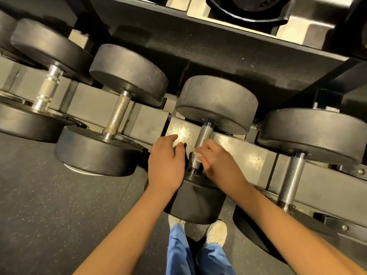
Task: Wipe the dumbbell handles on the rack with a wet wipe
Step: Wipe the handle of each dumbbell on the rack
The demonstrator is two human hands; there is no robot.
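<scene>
The right hand [216, 161] pinches what looks like a wet wipe [196, 155] on the middle dumbbell handle [202, 135], low, by the rack [153, 120] front edge. The left hand [166, 161] rests on the near head [196, 203], fingers [179, 147] released.

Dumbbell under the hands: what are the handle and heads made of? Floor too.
Handle: metal, likely chromed steel, with bright glints and fine crosshatch knurling.
Heads: matte black, faintly pebbled, with scuffed edges. Looks like a rubber or urethane coating; the core is not visible.
Floor: dark mat with pale flecks, probably rubber gym flooring.
</scene>
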